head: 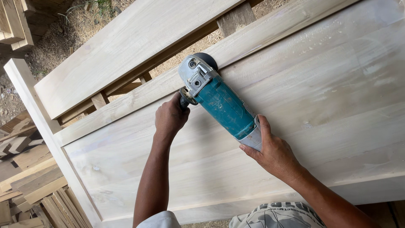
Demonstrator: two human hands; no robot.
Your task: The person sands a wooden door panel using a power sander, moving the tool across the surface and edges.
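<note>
A teal and grey angle grinder (pixel 217 100) lies tilted on a large pale wooden panel (pixel 320 97), its dark disc (pixel 207 60) pressed against a raised rail of the panel. My left hand (pixel 170 118) is wrapped around the grinder's side handle near the head. My right hand (pixel 272 148) grips the rear end of the tool's body. Both forearms reach up from the bottom of the view.
A second pale board (pixel 126 46) sits across the frame above a gap showing wooden slats (pixel 101 99). Stacked timber offcuts (pixel 29 181) lie at the lower left. Dirt ground with dry grass (pixel 71 29) shows at the top left.
</note>
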